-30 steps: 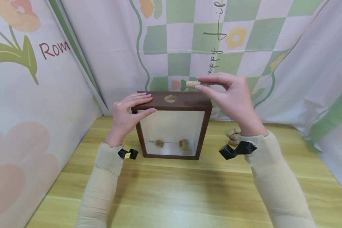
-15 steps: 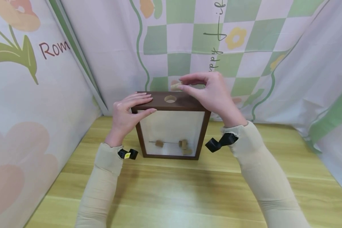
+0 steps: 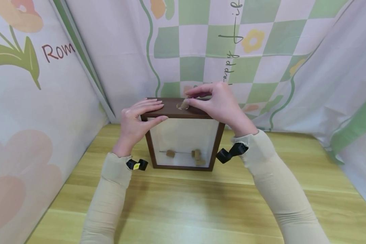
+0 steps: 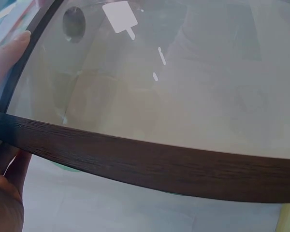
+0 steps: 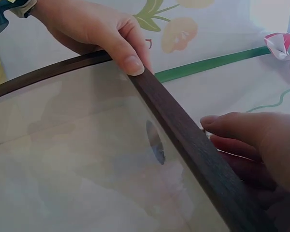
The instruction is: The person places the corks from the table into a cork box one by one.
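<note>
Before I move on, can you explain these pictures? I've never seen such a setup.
No robot: a person works bare-handed. The wide picture comes from a camera on the head; the others from small cameras on each wrist. On the wooden table stands a dark box with a clear front and several corks inside. The left hand holds a top corner. The right hand pinches another cork at the round hole on top; I can't tell whether its tip is inside.

- Wood-grain tabletop (image 3: 183, 206) at six o'clock
- Green-and-white checkered curtain (image 3: 216, 47) toward one o'clock, bearing a yellow flower print (image 3: 259, 40)
- White tulip-print cloth (image 3: 64, 101) toward ten o'clock, lettered "Rom" in red
</note>
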`<state>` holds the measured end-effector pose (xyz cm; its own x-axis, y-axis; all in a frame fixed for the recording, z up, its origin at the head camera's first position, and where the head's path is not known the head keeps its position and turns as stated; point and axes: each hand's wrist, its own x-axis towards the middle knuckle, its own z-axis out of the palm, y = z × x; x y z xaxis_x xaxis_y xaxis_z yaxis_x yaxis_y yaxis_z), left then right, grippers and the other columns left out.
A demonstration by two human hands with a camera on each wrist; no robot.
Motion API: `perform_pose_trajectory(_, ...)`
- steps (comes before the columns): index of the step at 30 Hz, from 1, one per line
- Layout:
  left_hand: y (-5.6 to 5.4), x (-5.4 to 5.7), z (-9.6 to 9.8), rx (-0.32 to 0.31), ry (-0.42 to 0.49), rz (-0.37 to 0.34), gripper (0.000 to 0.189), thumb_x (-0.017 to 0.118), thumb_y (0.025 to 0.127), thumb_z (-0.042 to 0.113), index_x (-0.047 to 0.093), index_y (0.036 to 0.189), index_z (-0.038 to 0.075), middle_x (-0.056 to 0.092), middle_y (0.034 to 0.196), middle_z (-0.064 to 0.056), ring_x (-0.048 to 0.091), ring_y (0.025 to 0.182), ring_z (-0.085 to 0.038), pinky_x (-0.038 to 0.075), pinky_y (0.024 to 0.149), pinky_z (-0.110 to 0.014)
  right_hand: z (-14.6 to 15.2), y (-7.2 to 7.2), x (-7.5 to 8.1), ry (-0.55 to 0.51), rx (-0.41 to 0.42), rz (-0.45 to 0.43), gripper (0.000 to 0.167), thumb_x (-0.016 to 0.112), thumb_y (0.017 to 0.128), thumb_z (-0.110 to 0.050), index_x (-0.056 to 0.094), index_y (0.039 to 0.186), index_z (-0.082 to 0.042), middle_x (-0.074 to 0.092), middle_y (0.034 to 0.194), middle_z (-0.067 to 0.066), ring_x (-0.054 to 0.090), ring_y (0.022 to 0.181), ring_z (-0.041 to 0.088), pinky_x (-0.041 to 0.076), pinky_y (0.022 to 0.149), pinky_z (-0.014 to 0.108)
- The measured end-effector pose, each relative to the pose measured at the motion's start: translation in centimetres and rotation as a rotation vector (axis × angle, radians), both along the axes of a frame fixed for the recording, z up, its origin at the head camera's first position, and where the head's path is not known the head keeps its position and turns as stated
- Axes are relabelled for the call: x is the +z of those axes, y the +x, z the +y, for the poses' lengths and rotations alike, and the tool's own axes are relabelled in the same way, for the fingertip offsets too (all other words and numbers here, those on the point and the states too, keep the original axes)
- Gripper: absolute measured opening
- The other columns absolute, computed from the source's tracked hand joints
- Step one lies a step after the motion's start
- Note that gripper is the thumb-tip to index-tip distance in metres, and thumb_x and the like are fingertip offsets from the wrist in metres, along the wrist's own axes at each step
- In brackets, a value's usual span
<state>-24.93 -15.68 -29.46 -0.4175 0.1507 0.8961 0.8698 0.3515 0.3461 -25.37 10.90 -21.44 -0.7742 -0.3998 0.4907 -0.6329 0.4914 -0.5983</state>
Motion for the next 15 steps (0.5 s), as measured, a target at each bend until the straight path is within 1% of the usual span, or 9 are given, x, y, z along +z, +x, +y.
perform_pose_trajectory(4, 0.0, 0.0, 0.0, -0.001, 0.003, 0.001, 0.039, 0.096, 0.067, 0.006, 0.082, 0.104, 0.006, 0.076, 0.109, -0.003, 0.069, 0.111, -0.025, 0.046, 0.108, -0.039, 0.0, 0.0, -0.1, -0.023, 0.008, -0.005, 0.027, 0.081, 0.09, -0.029, 0.08, 0.112, -0.014, 0.074, 0.114, -0.003, 0.07, 0.1, 0.01, 0.058, 0.088, 0.029)
perform_pose_trajectory(9, 0.1, 0.0, 0.0, -0.001, 0.005, 0.0, 0.039, 0.096, 0.067, 0.007, 0.082, 0.104, 0.006, 0.076, 0.109, -0.003, 0.069, 0.111, -0.025, 0.046, 0.109, -0.039, 0.4, 0.2, -0.2, -0.05, 0.0, 0.017, 0.029, 0.081, 0.091, -0.034, 0.079, 0.115, -0.018, 0.073, 0.118, -0.009, 0.069, 0.102, 0.006, 0.057, 0.09, 0.028)
perform_pose_trajectory(12, 0.1, 0.0, 0.0, 0.003, 0.002, -0.006, 0.039, 0.096, 0.068, 0.007, 0.082, 0.104, 0.007, 0.076, 0.11, -0.003, 0.068, 0.112, -0.024, 0.046, 0.109, -0.039, 0.8, 0.5, -0.3, -0.074, -0.017, 0.012, 0.031, 0.081, 0.09, -0.035, 0.079, 0.116, -0.019, 0.072, 0.119, -0.009, 0.068, 0.103, 0.007, 0.057, 0.09, 0.028)
perform_pose_trajectory(15, 0.1, 0.0, 0.0, 0.008, -0.001, -0.011, 0.039, 0.095, 0.069, 0.008, 0.082, 0.105, 0.007, 0.076, 0.11, -0.002, 0.068, 0.112, -0.023, 0.046, 0.109, -0.039, 1.4, 0.9, -0.3, -0.105, -0.027, -0.001, 0.032, 0.082, 0.09, -0.034, 0.079, 0.116, -0.017, 0.073, 0.119, -0.007, 0.068, 0.105, 0.009, 0.057, 0.091, 0.03)
